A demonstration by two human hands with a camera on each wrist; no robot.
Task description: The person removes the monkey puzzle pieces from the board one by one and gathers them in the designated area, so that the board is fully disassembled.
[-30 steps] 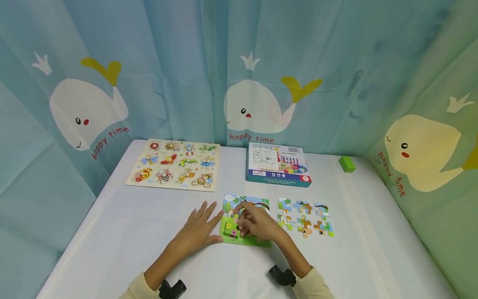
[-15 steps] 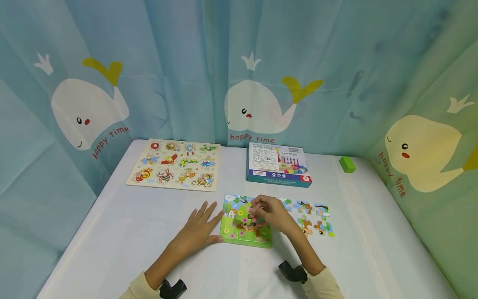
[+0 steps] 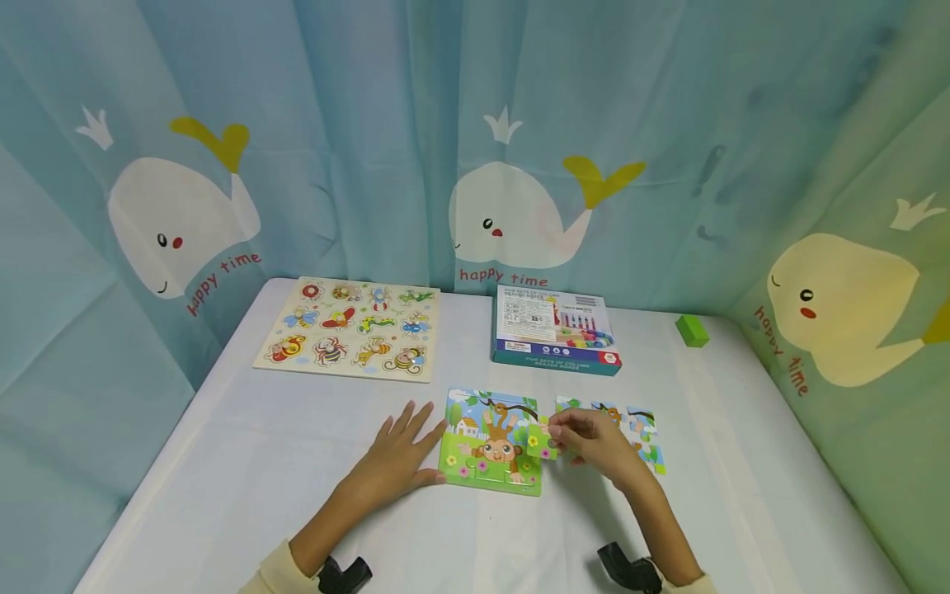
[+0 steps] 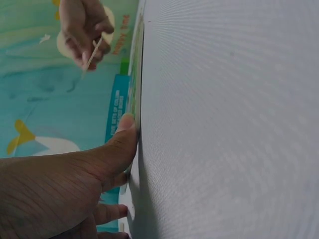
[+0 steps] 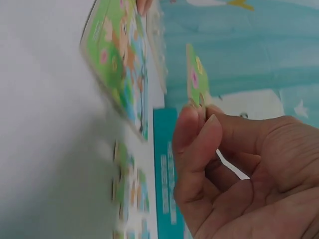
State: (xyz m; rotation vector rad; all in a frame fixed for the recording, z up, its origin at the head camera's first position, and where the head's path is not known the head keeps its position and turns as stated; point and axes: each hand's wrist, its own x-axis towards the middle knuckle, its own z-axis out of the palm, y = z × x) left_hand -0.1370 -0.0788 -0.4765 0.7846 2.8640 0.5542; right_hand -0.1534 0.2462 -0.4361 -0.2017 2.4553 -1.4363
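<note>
My right hand (image 3: 597, 443) pinches a green puzzle piece (image 3: 543, 439) with yellow and pink flowers. It holds the piece up over the right edge of the monkey puzzle board (image 3: 475, 480); in the right wrist view the piece (image 5: 196, 74) stands clear of the board. Fingers spread, my left hand (image 3: 397, 455) lies flat on the table, its thumb and forefinger touching the board's left edge. Several loose puzzle pieces (image 3: 642, 426) lie in rows to the right of the board, partly hidden behind my right hand.
A wooden insect peg board (image 3: 347, 330) lies at the back left of the white table (image 3: 223, 462). Behind the puzzle is a boxed bead set (image 3: 552, 330), with a green block (image 3: 692, 331) farther right. A blue whale-print curtain (image 3: 371, 165) borders the back.
My right hand has lifted the flower piece off the puzzle board and carried it rightward, uncovering the monkey picture. My left hand has stayed at the board's left edge.
</note>
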